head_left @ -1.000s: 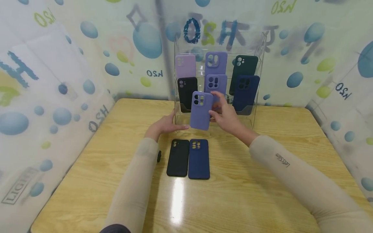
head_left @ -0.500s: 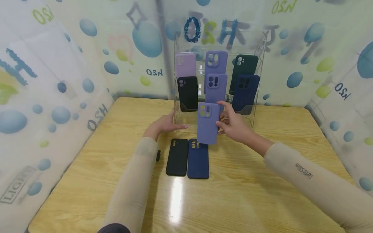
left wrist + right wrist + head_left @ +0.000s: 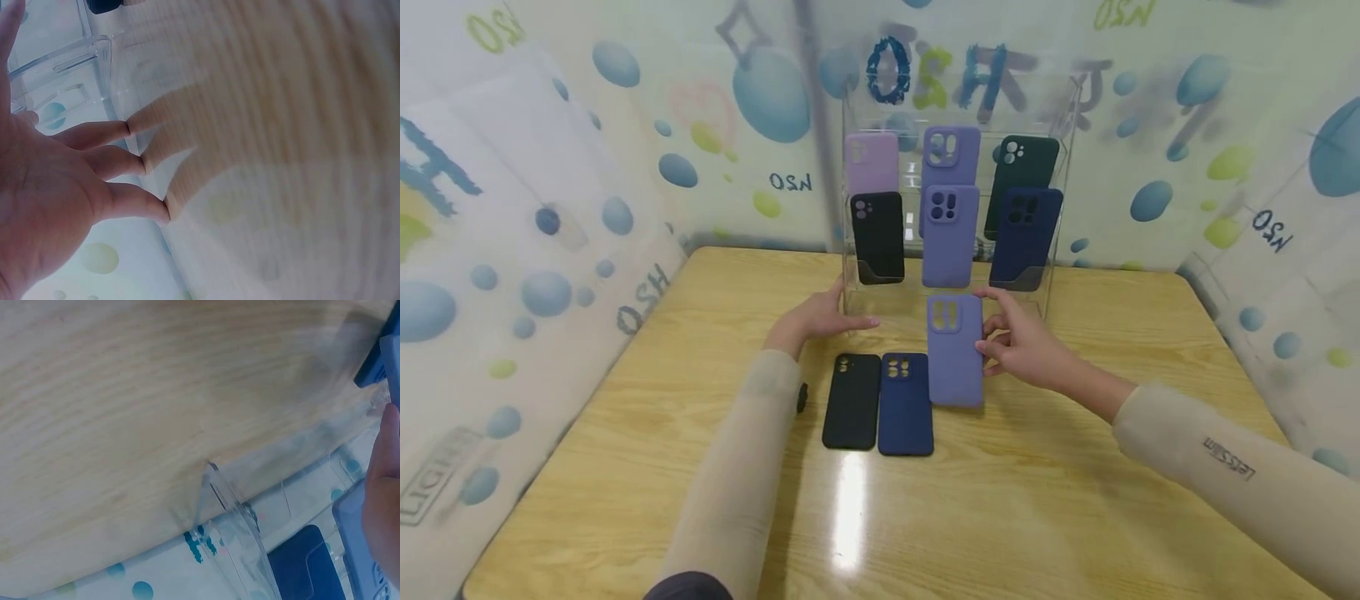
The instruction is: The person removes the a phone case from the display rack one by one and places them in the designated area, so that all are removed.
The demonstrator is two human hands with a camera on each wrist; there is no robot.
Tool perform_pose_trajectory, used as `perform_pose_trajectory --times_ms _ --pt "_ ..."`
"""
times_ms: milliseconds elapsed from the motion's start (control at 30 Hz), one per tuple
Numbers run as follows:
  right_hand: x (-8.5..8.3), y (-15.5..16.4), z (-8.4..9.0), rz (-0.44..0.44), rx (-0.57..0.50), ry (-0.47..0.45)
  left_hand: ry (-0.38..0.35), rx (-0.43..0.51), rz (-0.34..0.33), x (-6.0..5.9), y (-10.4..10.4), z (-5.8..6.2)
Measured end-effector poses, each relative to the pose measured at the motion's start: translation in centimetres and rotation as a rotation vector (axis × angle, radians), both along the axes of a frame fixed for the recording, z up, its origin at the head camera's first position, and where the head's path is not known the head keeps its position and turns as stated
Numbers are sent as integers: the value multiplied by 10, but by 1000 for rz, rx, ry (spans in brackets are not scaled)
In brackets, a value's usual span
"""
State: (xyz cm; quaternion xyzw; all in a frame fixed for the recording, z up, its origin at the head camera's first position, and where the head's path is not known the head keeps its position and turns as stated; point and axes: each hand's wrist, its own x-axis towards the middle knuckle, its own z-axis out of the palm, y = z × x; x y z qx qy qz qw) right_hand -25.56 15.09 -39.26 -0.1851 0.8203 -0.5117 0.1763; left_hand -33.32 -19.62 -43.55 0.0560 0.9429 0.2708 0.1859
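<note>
My right hand (image 3: 1026, 346) pinches a light purple phone case (image 3: 955, 354) by its right edge. The case stands nearly upright in front of the clear display stand, camera cutout at the top, beside a dark blue phone case (image 3: 906, 412). To the left of that one, a black phone case (image 3: 852, 402) lies parallel on the table. My left hand (image 3: 816, 319) is at the stand's lower left corner, thumb extended. In the left wrist view, its spread fingertips touch the tabletop (image 3: 281, 125) and no thing is held. The right wrist view cuts off most of the right hand.
The clear tiered stand (image 3: 1070, 133) rises at the back, holding several phone cases: a pink one (image 3: 872, 162), a black one (image 3: 880, 242), purple ones, a dark green one (image 3: 1026, 171) and a navy one (image 3: 1026, 242). A printed curtain (image 3: 700, 67) hangs behind the table.
My right hand has brought the purple phone case down, nearer and to the right, away from the stand's middle column. The left hand has kept its place by the stand.
</note>
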Motion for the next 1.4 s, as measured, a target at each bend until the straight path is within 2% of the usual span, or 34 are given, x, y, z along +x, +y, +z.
perform_pose_trajectory --times_ms 233,533,900,1100,1400 --pt "9 6 -13 -11 -13 -150 0 -7 1 0 -2 0" --pt "19 3 -29 -66 52 -333 -11 -5 6 1 -3 1" --pt "21 -5 -42 -115 64 -343 -10 11 3 1 -3 -1" --pt "23 -6 -39 -116 112 -344 17 19 -9 1 -2 -1" --pt "23 -8 -39 -104 125 -334 4 37 -12 5 -4 0"
